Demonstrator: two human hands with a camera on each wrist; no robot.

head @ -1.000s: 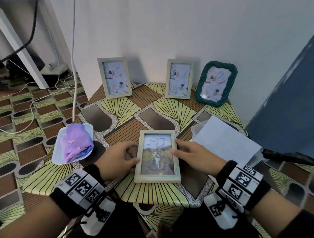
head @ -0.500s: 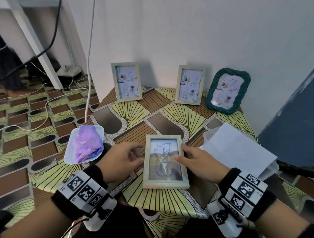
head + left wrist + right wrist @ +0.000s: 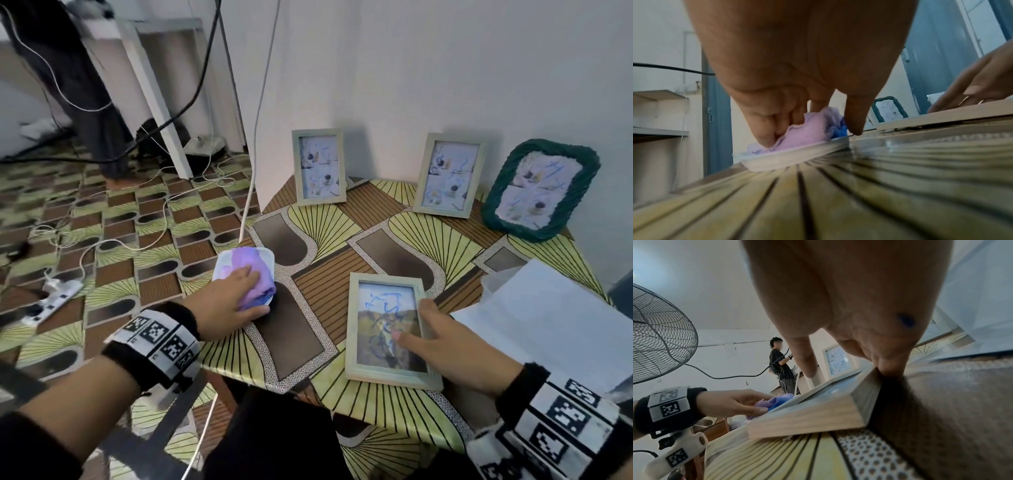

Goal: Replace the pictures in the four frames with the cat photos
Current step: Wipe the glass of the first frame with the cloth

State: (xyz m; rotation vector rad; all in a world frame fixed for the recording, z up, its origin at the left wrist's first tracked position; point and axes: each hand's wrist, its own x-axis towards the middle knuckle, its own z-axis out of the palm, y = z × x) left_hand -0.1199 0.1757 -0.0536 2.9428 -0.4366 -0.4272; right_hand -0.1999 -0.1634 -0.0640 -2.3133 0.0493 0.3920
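Head view: both hands at the flat frame on the desk [image 3: 394, 205].
Left hand [image 3: 226, 303], left of the frame [image 3: 383, 370], has fingers curled into the purple cloth [image 3: 255, 270]; right hand [image 3: 448, 342] fingers lie spread on the frame's right edge.

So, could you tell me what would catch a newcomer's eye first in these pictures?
Probably the left hand gripping the purple cloth in a white tray at the table's left edge. Next, the right hand resting on the pale wooden frame lying flat up front, and the dark green frame leaning against the wall.
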